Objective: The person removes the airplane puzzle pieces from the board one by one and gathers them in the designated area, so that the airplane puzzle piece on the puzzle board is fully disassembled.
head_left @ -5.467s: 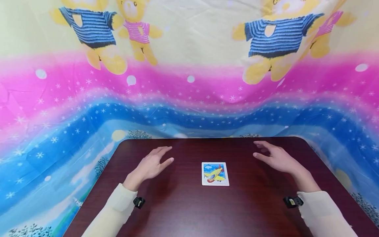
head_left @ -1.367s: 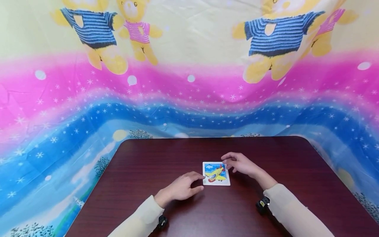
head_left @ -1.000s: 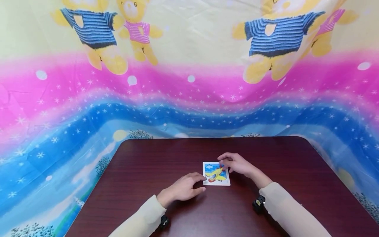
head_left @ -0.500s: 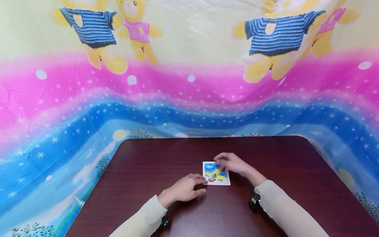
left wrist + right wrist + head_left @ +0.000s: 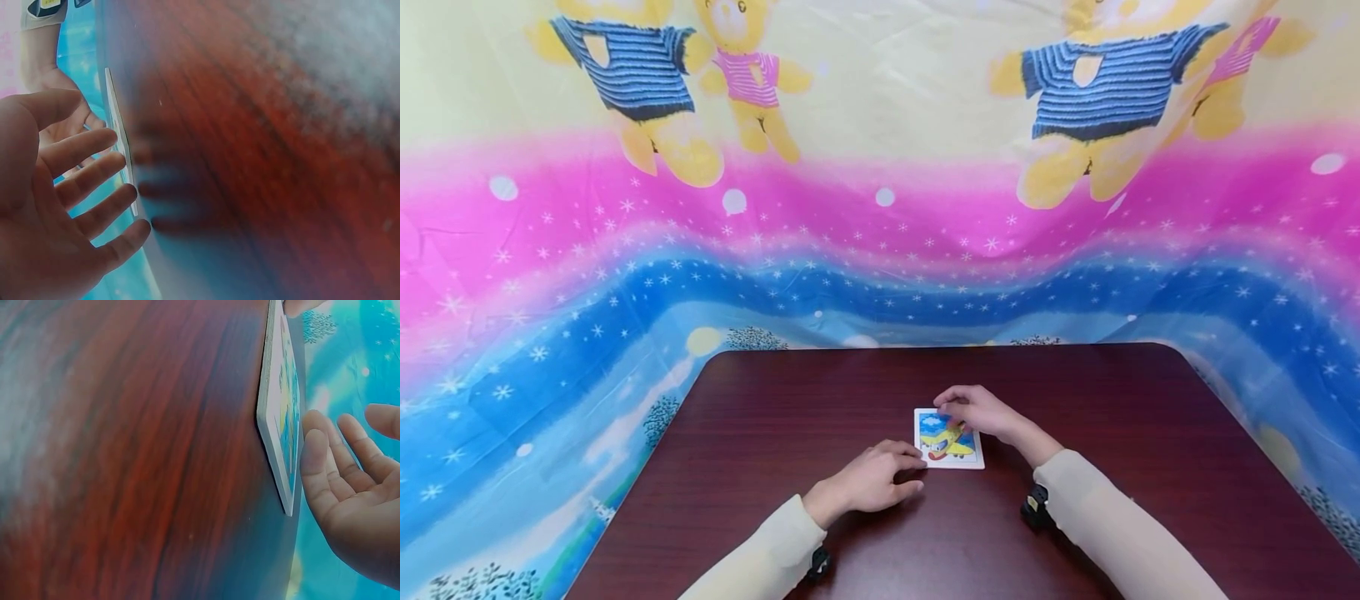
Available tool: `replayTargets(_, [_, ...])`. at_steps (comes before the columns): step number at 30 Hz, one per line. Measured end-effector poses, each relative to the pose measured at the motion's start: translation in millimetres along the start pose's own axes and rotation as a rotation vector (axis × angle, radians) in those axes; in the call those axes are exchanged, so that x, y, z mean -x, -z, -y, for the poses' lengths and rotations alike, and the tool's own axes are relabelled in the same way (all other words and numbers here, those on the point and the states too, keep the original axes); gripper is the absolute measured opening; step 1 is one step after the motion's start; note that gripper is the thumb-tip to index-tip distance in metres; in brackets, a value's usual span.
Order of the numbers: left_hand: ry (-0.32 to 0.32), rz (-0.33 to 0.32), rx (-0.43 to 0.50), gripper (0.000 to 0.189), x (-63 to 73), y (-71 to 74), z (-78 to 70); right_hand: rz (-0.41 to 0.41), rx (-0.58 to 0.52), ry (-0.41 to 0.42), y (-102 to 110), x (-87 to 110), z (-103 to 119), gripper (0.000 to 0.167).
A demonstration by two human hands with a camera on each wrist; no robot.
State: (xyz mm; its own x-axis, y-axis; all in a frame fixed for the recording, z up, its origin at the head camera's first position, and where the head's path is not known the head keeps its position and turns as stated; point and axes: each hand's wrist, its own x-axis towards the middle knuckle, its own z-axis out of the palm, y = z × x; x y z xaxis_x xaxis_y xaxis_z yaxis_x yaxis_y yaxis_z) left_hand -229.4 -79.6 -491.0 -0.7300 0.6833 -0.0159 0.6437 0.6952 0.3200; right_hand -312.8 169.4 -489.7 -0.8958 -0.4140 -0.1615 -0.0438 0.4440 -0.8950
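Note:
A flat square board with a white border and a picture of a yellow cartoon airplane lies on the dark wooden table. My left hand is at its near left corner, fingertips right at the edge and the thumb apart. Over the far right part of the picture is my right hand, which hides some of the airplane's tail. In the right wrist view, the fingers of that hand are loosely bent just above the board's face. The left wrist view shows the board's thin edge beyond the spread left fingers.
The reddish-brown table has rounded far corners. Behind and around it hangs a cloth printed with bears and snowflakes. Each forearm is in a pale sleeve with a small black camera at the wrist.
Both hands have come in from either side of the board. Over the last second the right hand has moved left across its top, and the left fingers have shifted slightly toward the near corner.

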Motion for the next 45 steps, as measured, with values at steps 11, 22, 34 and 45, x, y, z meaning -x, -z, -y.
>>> replayTargets(11, [0.026,0.011,0.046,0.045,1.1,-0.6,-2.1,-0.006,-0.023,-0.034,-5,-5.9,0,0.031])
replayTargets(22, [0.023,0.009,0.049,0.044,2.8,-4.5,-0.2,-0.008,-0.029,-0.045,-9,-11.3,-3,0.028])
replayTargets(34, [0.002,0.002,0.046,0.043,3.5,-4.3,1.2,-0.017,-0.030,-0.062,-12,-17.2,-3,0.025])
replayTargets(45, [-0.006,-0.004,0.043,0.043,3.7,-3.6,0.9,-0.012,-0.011,-0.064,-14,-18.4,0,0.025])
